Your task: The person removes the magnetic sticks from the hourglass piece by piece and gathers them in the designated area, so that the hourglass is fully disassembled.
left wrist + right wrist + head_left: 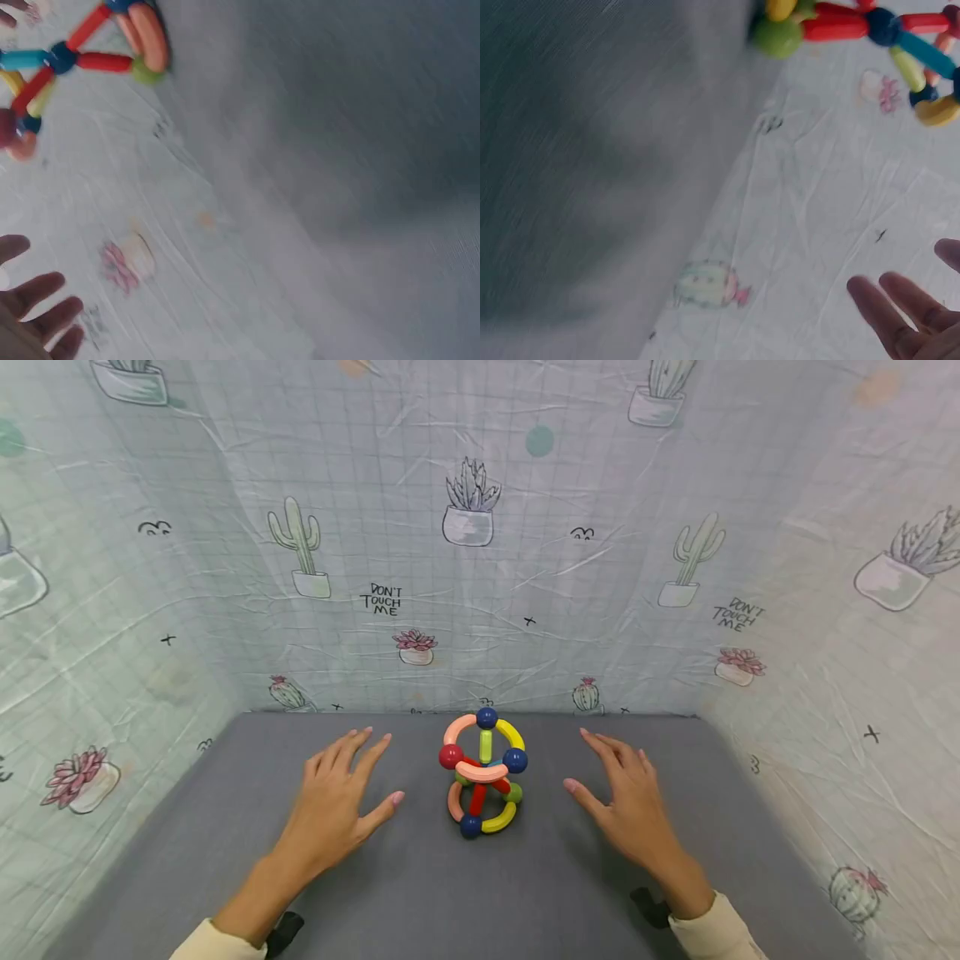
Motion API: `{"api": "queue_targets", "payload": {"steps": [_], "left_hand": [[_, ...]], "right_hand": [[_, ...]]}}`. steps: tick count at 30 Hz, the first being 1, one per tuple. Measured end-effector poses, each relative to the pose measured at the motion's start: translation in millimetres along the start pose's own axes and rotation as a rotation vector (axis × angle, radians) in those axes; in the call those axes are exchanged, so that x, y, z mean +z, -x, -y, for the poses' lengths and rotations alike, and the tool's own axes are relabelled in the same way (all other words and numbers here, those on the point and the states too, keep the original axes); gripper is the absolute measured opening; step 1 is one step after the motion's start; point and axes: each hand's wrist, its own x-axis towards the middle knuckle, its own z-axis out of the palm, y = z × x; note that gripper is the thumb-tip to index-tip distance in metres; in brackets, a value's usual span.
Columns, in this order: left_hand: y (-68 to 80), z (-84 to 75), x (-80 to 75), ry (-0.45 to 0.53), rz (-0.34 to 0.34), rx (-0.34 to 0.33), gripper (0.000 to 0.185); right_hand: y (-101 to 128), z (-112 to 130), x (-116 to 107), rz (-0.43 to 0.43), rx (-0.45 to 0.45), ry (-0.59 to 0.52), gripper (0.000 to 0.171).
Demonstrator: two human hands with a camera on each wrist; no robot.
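A structure of coloured magnetic rods and balls (482,772) stands upright on the grey tabletop, midway between my hands. Its curved and straight rods are pink, yellow, red, blue and lime, joined by navy, red and green balls. To its left my left hand (333,797) hovers with spread fingers, holding nothing. My right hand (626,802) mirrors it on the other side, fingers apart and also without contact. Each wrist view catches part of the structure (97,61) near the top, with fingertips (900,307) low in the frame.
The grey table (480,902) runs back to a wrinkled cloth backdrop (525,577) printed with potted cacti, which also rises along both sides. Dark straps (285,933) sit at the wrists, beside cream sleeves (712,931).
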Motion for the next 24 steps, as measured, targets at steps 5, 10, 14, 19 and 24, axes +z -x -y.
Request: {"api": "queue_targets", "payload": {"steps": [5, 10, 14, 19, 24], "left_hand": [[-7.6, -28.9, 0.1, 0.093, -0.104, 0.047, 0.073], [-16.3, -58.5, 6.5, 0.180, -0.208, 0.107, 0.061], [-24.2, -81.1, 16.8, 0.235, -0.241, 0.126, 0.055], [-33.7, -106.1, 30.9, 0.263, -0.253, 0.113, 0.048], [-42.3, -121.7, 44.8, 0.259, -0.252, 0.073, 0.044]], "right_hand": [[-6.2, 17.7, 6.1, -0.025, -0.027, -0.144, 0.074], [-12.5, 34.3, 11.1, 0.007, -0.020, -0.223, 0.069], [-18.1, 43.7, 15.2, 0.014, -0.053, -0.260, 0.065], [-24.8, 50.1, 22.5, 0.001, -0.133, -0.322, 0.054], [-29.2, 54.4, 29.3, -0.008, -0.159, -0.366, 0.049]]}}
